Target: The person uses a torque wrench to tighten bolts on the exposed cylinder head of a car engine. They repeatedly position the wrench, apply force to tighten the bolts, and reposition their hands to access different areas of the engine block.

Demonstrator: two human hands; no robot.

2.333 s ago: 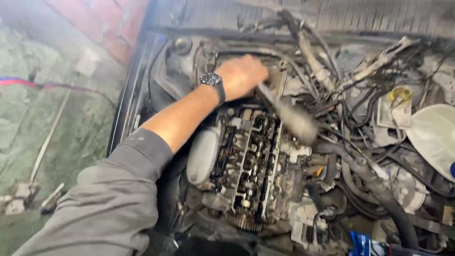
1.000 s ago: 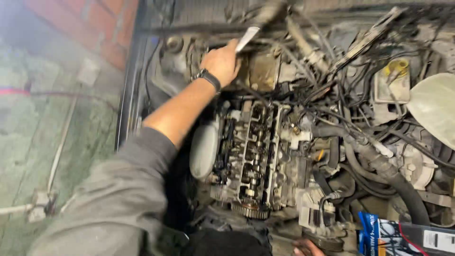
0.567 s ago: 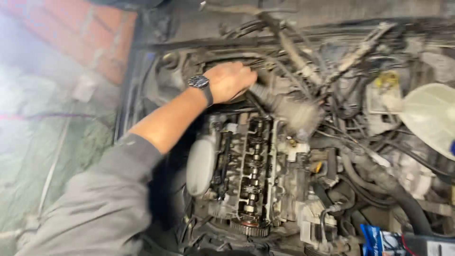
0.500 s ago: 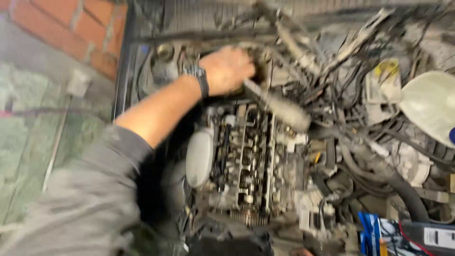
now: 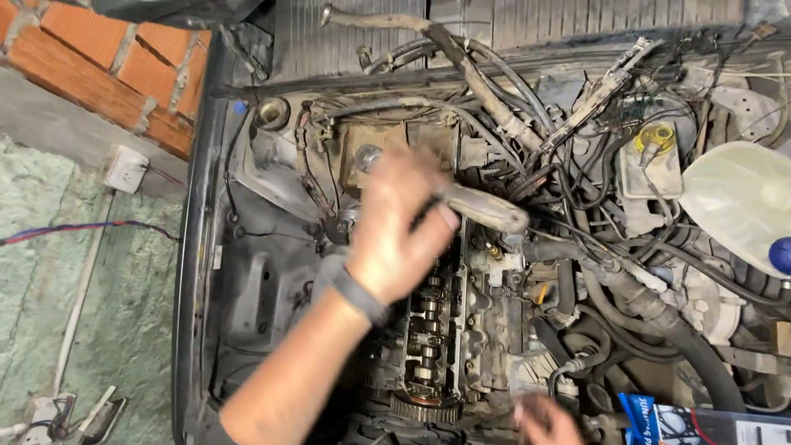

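Left hand (image 5: 395, 227) is over the middle of the engine bay, blurred w/ motion, fingers curled shut around a grimy tool handle (image 5: 486, 208) that sticks out to the right, just above the open engine top (image 5: 432, 330). A dark watch (image 5: 354, 284) sits on that wrist; bare forearm runs down to the near-left edge.

Right hand (image 5: 544, 419) only shows at the near edge, right of centre, blurred; can't tell if it's open or closed, or holding anything. It's just right of the toothed gear (image 5: 424, 408) at the near end of the engine.

Around: tangle of black hoses (image 5: 651, 309) and wires on the right side, a yellow cap (image 5: 655, 136) on a small tank far right, a big white tank (image 5: 737, 202) w/ a blue cap (image 5: 781, 255) at the right edge. Long dirty hose (image 5: 461, 58) crosses the far side. Outside the car on the left: red brick wall (image 5: 107, 62), white wall socket (image 5: 125, 169), green floor (image 5: 58, 330).
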